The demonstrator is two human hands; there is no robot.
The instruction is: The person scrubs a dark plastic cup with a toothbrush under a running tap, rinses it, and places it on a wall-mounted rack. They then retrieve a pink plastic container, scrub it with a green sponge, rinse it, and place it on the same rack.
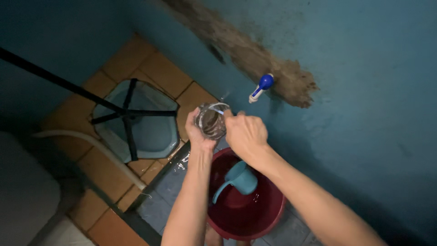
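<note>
Nearest the camera, a dark red bucket stands on the wet grey floor, with both forearms reaching out over it. Inside the bucket a teal plastic dipper floats or leans in shallow water, its handle pointing toward the bucket's left rim.

Just above the bucket's far rim, the left hand holds a clear drinking glass; its fingers wrap around the glass's far side and base, closed firmly on it, with the open mouth tilted toward the camera. The right hand is beside the glass on the bucket's right side, its fingers curled at the rim and seemingly reaching inside, though whether they hold a cloth or only rub the glass cannot be told.

Beyond the bucket, on the blue wall, a blue-and-white tap juts out beneath a patch of flaking brown plaster, just above the glass. A thin glint near the rim suggests water, but that is uncertain.

Left of the bucket and further off, a pale squat toilet pan sits in orange floor tiles, crossed by a black stand's legs, with a white hose running past.

The step in hand looks like washing the glass under the tap. The next move would call for turning the glass in a steady grip, since wet glass slips easily.
</note>
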